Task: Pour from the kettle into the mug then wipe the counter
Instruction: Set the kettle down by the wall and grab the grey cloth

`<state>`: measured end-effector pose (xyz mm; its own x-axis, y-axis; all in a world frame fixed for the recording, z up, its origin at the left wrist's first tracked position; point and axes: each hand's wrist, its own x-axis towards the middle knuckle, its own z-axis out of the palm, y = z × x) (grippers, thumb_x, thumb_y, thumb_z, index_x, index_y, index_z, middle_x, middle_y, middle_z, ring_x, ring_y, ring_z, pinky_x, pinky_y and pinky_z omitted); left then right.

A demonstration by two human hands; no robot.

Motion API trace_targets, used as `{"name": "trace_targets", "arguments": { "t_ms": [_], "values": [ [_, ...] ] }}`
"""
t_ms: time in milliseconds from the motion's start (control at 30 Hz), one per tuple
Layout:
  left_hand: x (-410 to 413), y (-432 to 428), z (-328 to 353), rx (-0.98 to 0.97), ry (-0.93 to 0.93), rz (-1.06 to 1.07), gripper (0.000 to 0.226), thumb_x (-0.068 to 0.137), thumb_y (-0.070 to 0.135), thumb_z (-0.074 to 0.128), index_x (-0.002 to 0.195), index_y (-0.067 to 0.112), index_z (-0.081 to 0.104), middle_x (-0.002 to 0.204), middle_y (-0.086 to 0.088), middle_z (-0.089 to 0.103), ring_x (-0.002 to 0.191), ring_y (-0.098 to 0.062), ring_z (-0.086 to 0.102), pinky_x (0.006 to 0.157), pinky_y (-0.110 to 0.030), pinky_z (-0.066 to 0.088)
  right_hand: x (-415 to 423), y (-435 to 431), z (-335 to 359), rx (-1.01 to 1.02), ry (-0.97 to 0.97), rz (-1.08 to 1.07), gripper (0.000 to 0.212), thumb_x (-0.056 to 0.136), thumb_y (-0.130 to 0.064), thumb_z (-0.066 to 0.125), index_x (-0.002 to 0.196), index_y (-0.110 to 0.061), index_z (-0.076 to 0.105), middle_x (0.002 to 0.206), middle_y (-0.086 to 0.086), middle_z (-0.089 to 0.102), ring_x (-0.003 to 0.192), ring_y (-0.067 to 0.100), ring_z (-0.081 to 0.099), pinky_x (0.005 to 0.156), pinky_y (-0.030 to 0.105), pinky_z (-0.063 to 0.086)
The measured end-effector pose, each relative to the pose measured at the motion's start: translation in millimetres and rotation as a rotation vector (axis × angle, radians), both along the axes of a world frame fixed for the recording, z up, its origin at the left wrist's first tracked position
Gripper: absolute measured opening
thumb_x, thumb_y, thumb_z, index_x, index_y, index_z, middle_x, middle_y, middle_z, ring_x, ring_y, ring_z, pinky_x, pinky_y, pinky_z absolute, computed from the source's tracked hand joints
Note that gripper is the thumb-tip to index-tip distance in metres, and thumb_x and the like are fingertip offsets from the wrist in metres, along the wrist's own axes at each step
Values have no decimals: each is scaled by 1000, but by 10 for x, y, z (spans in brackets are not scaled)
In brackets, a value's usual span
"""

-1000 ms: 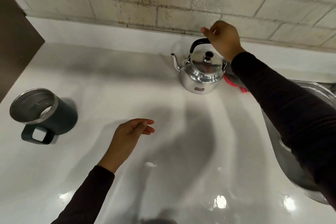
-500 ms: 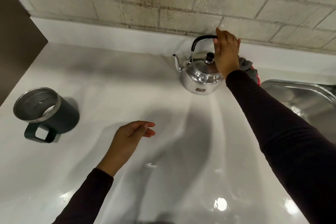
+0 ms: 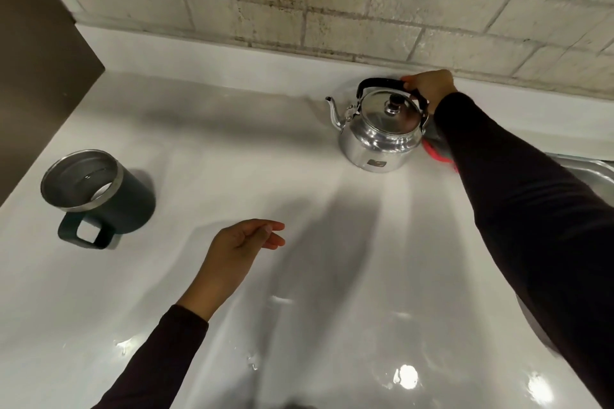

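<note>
A shiny steel kettle (image 3: 378, 138) with a black handle and lid knob stands on the white counter (image 3: 299, 176) near the back wall, spout pointing left. My right hand (image 3: 430, 88) is closed around the right end of its handle. A dark mug (image 3: 99, 192) with a steel rim stands at the left, its handle towards me. My left hand (image 3: 241, 249) hovers over the middle of the counter, fingers loosely apart and holding nothing. A red and grey cloth (image 3: 437, 151) lies behind the kettle, mostly hidden by my right sleeve.
A steel sink (image 3: 594, 173) begins at the right edge. A brick wall (image 3: 332, 10) runs along the back. A dark panel (image 3: 40, 60) borders the counter on the left. Small water drops (image 3: 252, 364) glisten near the front.
My right hand has shifted on the kettle's handle and now grips its right end. The kettle still stands on the counter. My left hand has barely moved.
</note>
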<state>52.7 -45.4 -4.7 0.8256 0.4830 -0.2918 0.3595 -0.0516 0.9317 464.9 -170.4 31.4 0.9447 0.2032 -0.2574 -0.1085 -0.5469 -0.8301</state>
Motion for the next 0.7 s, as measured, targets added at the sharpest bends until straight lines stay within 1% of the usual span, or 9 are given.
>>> {"name": "trace_targets", "arguments": {
  "t_ms": [67, 100, 167, 233, 300, 367, 433, 567, 700],
  "values": [
    [22, -19, 32, 1, -5, -9, 28, 94, 17, 49, 87, 30, 72, 78, 10, 77, 79, -10, 71, 76, -12, 44, -73, 0, 17, -45, -11, 29, 22, 90, -1, 48, 88, 1, 69, 80, 7, 66, 77, 15, 52, 59, 12, 36],
    [39, -25, 51, 3, -13, -13, 28, 94, 16, 49, 86, 30, 72, 77, 10, 77, 79, -10, 71, 79, -16, 45, -103, -10, -6, -29, -46, 22, 23, 90, -1, 46, 94, -1, 69, 97, 13, 68, 84, 16, 52, 67, 9, 39],
    [74, -29, 78, 6, -32, -16, 29, 94, 16, 49, 85, 31, 72, 75, 10, 76, 78, -11, 71, 82, -21, 47, -247, -33, -41, -44, -142, 24, 31, 92, -5, 47, 119, -2, 62, 128, 16, 61, 103, 18, 56, 94, 20, 42],
    [106, -40, 111, 14, -50, -32, 29, 94, 16, 49, 84, 32, 72, 75, 11, 76, 77, -10, 71, 81, -19, 46, -393, -106, -47, -86, -271, -7, 39, 95, -15, 46, 133, -8, 51, 141, 14, 50, 126, 23, 49, 110, 28, 35],
    [132, -50, 121, 7, -58, -39, 31, 94, 16, 49, 84, 33, 72, 75, 11, 76, 77, -10, 71, 80, -20, 45, -554, -185, -63, -63, -390, -21, 39, 95, -19, 47, 133, -10, 51, 141, 12, 49, 130, 23, 45, 110, 26, 32],
    [151, -76, 134, 3, -64, -52, 32, 94, 14, 48, 83, 33, 72, 75, 11, 76, 77, -11, 71, 83, -24, 48, -789, -280, -61, -42, -498, -17, 33, 93, -15, 50, 124, -10, 58, 132, 13, 55, 123, 23, 51, 100, 17, 33],
    [159, -116, 147, 7, -63, -75, 33, 94, 14, 48, 82, 33, 72, 74, 10, 76, 77, -11, 71, 87, -28, 49, -1082, -389, -71, -36, -580, 28, 28, 91, -9, 52, 116, -6, 64, 122, 15, 61, 113, 25, 57, 93, 18, 37],
    [174, -201, 161, 16, -72, -117, 30, 94, 16, 48, 85, 32, 71, 73, 13, 76, 76, -6, 71, 83, -21, 49, -1639, -564, -97, -10, -636, 90, 22, 88, -1, 56, 105, -1, 69, 109, 19, 68, 102, 29, 62, 87, 24, 44],
    [205, -324, 169, 11, -74, -162, 29, 94, 18, 47, 85, 32, 70, 72, 15, 75, 73, -2, 70, 69, -6, 46, -1976, -782, -211, -27, -577, 41, 20, 91, -9, 55, 103, -7, 71, 108, 11, 70, 101, 27, 62, 95, 47, 45]
  ]
}}
